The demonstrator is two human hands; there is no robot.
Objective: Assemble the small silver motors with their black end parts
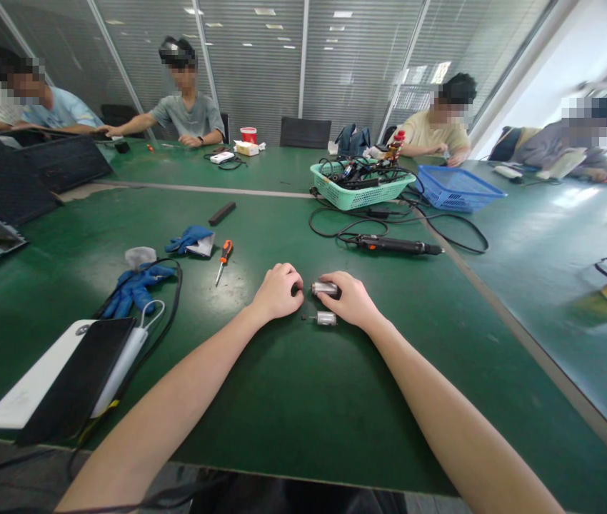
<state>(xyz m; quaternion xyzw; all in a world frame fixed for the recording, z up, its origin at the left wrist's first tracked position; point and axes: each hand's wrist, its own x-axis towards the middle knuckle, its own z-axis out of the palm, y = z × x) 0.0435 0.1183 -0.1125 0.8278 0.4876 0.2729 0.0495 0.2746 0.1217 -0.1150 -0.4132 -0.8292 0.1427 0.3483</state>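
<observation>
My right hand point(350, 298) has its thumb and fingers around a small silver cylindrical motor point(324, 288) on the green table. Just below it lies a second small silver motor point(326, 318), its thin shaft pointing left. A tiny dark bit point(304, 317) rests near that shaft. My left hand point(281, 291) is curled closed on the table, a short gap to the left of the held motor. Whatever is inside its fingers is hidden. An orange-handled screwdriver point(224, 258) lies to the left, beyond my left hand.
Blue gloves point(135, 289), a white power bank point(41, 371) and cables lie at left. An electric screwdriver point(397, 245) lies ahead right, before a green basket point(360, 193) of tools and a blue basket point(458, 189). Several people sit around the table point(293, 400).
</observation>
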